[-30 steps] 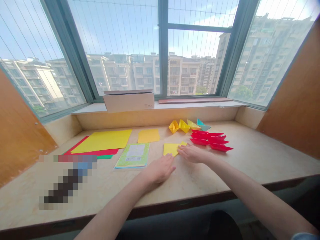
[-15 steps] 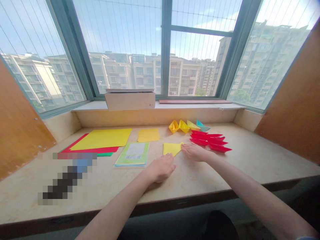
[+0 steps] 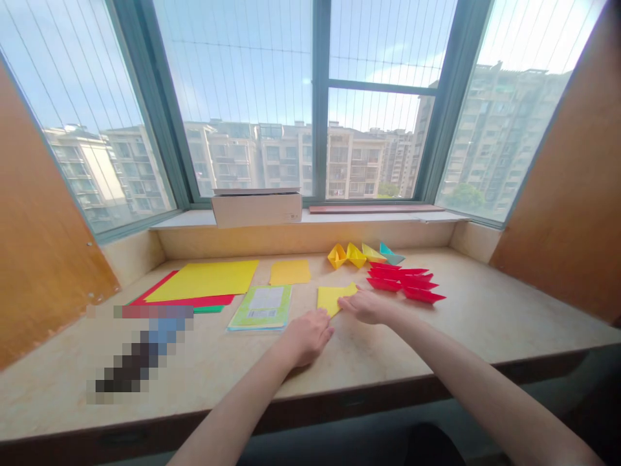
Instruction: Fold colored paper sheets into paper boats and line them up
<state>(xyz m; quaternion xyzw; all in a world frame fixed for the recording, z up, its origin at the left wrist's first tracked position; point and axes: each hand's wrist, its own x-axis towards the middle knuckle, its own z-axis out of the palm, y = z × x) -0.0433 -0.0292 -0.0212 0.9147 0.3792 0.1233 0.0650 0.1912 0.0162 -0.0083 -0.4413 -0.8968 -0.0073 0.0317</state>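
Note:
A small folded sheet of yellow origami paper (image 3: 328, 297) lies flat on the counter, with a slanting edge on its right side. My left hand (image 3: 310, 335) bears down on the paper's near corner, fingers bent and close together. At the slanting right edge, the closed fingers of my right hand (image 3: 363, 304) press on the fold. Just right of that hand sit several red folded paper boats (image 3: 421, 283) in a cluster. Behind them stand yellow paper boats (image 3: 356, 256) and a blue one (image 3: 391, 254). My palms hide the undersides of the fingers.
Left of my hands lies a green booklet (image 3: 262, 306) in a clear sleeve. Behind it is a stack of orange-yellow squares (image 3: 290, 272). Large yellow sheets (image 3: 206, 279) overlap red and green ones. A white box (image 3: 257, 209) stands on the window ledge. A blurred-out object (image 3: 145, 349) lies front left.
My right hand has slid toward me and left along the paper's slanting edge. My left hand has shifted slightly toward me. The camera view has tilted up a little.

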